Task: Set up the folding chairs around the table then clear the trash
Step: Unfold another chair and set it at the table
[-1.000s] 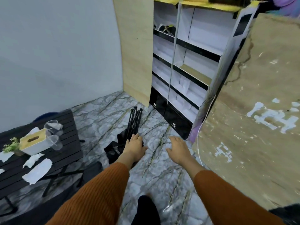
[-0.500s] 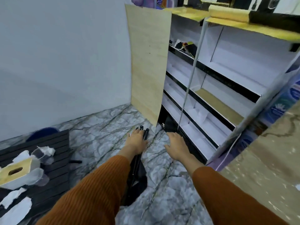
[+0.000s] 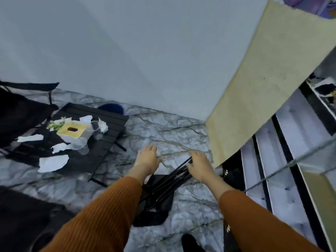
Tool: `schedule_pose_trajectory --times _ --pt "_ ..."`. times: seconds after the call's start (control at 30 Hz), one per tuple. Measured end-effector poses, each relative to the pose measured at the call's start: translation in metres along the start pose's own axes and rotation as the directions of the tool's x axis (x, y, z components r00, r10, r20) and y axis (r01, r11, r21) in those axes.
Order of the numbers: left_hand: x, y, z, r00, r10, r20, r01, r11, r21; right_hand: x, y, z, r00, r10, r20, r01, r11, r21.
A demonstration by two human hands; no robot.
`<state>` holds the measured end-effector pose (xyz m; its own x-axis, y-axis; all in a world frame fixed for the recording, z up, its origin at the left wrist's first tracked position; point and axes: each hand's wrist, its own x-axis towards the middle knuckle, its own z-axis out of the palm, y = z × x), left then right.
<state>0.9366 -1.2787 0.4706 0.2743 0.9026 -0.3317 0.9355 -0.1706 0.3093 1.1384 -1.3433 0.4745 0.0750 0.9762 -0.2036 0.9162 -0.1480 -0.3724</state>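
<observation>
Black folded chair (image 3: 163, 193), poles bundled, fabric bunched at its lower end, lying on the marble-pattern floor (image 3: 163, 135) between wall and shelf unit (image 3: 283, 179). Right hand (image 3: 200, 166) rests on the upper pole ends, fingers curled over them; whether they actually grip cannot be told. Left hand (image 3: 148, 160) just beside, fingers open, flat, holding nothing. Black slatted surface (image 3: 109, 128) to the left, well apart from the chair, carrying a tissue box (image 3: 73, 130), torn paper scraps (image 3: 52, 162), clear plastic cups (image 3: 81, 144). Orange ribbed sleeves on both arms
</observation>
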Motion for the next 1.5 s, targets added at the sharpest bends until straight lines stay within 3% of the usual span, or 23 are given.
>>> schedule_pose_trajectory --times 0.13,0.27,0.5,0.67,0.8,0.9,1.03,1.1,1.23,1.37,1.5 --pt "-0.011 -0.029 0.013 0.972 -0.226 -0.061 0.215 0.965 -0.153 0.036 -0.013 0.012 0.968 -0.211 0.136 0.21 0.977 0.016" --pt "-0.036 -0.065 0.044 0.894 -0.443 -0.063 0.404 0.86 -0.311 0.062 -0.034 0.041 0.894 -0.374 0.246 0.363 0.927 0.089" --pt "-0.06 -0.135 0.158 0.63 -0.766 0.125 0.693 0.483 -0.536 0.103 -0.041 0.141 0.805 -0.427 0.411 0.423 0.9 0.107" --pt "-0.035 -0.175 0.283 0.461 -0.848 0.261 0.732 0.198 -0.652 0.142 -0.026 0.258 0.736 -0.441 0.514 0.47 0.879 0.082" --pt "0.002 -0.2 0.401 0.387 -0.856 0.342 0.669 0.006 -0.743 0.179 -0.007 0.371 0.687 -0.463 0.561 0.531 0.846 0.047" --pt "0.033 -0.215 0.484 0.308 -0.846 0.435 0.568 -0.203 -0.797 0.206 0.003 0.458 0.644 -0.495 0.584 0.587 0.809 0.038" --pt "0.076 -0.239 0.581 0.248 -0.778 0.578 0.319 -0.498 -0.807 0.233 0.01 0.574 0.561 -0.531 0.635 0.648 0.759 0.063" --pt "0.094 -0.251 0.616 0.279 -0.754 0.595 0.14 -0.581 -0.802 0.241 0.01 0.624 0.515 -0.555 0.653 0.676 0.732 0.089" --pt "0.12 -0.269 0.66 0.407 -0.762 0.503 -0.217 -0.616 -0.757 0.25 -0.001 0.696 0.426 -0.607 0.671 0.735 0.664 0.134" --pt "0.124 -0.276 0.691 0.382 -0.811 0.443 -0.336 -0.569 -0.751 0.249 -0.016 0.732 0.355 -0.589 0.726 0.782 0.613 0.115" --pt "0.137 -0.275 0.701 0.435 -0.766 0.473 -0.368 -0.631 -0.683 0.251 -0.026 0.74 0.353 -0.586 0.729 0.811 0.581 0.074"
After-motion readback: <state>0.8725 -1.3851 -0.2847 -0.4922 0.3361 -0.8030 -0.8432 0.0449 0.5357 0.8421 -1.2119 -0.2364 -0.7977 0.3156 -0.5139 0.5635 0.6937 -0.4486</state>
